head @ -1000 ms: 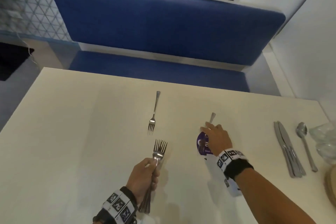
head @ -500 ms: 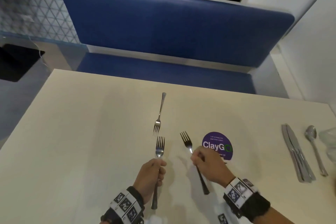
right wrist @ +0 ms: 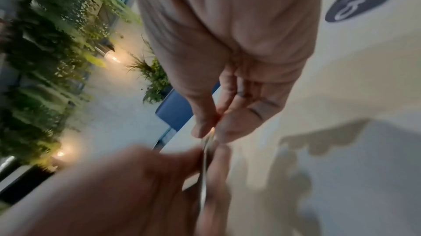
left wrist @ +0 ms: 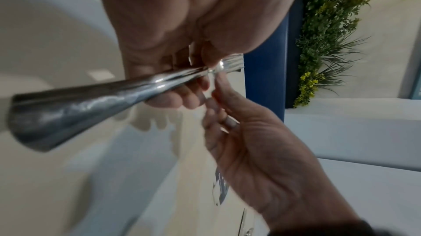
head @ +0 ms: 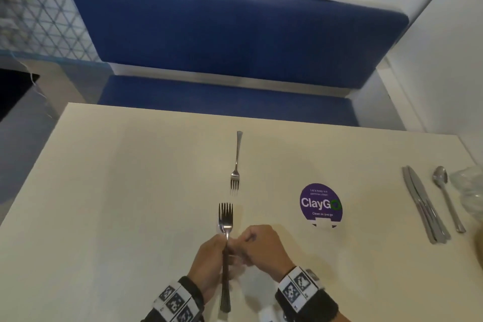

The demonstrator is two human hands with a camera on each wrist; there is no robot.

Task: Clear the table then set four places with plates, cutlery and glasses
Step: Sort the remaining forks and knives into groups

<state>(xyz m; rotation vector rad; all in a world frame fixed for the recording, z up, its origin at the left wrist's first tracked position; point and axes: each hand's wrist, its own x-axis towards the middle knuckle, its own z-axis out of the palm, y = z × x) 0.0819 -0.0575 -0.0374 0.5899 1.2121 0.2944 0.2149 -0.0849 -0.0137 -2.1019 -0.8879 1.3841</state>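
My left hand (head: 214, 248) grips a stack of forks (head: 225, 218) by the handles, tines pointing away, just above the cream table (head: 104, 204). My right hand (head: 248, 242) pinches the same stack at the neck, right beside the left thumb. In the left wrist view the fork handles (left wrist: 79, 106) run across the frame, with the right hand's fingertips (left wrist: 218, 86) at the neck. In the right wrist view, thumb and forefinger close on a thin metal shaft (right wrist: 205, 164). One fork (head: 236, 162) lies alone on the table ahead, tines toward me.
A purple round sticker (head: 321, 202) lies right of the hands. Further right are stacked knives (head: 423, 206), a spoon (head: 445, 196) and clear glassware (head: 469, 191) at the table's edge. A blue bench (head: 222, 34) runs behind the far edge.
My right hand picked a fork up from beside the sticker, drew it back toward me and brought it to the forks in my left hand, where both hands now meet.
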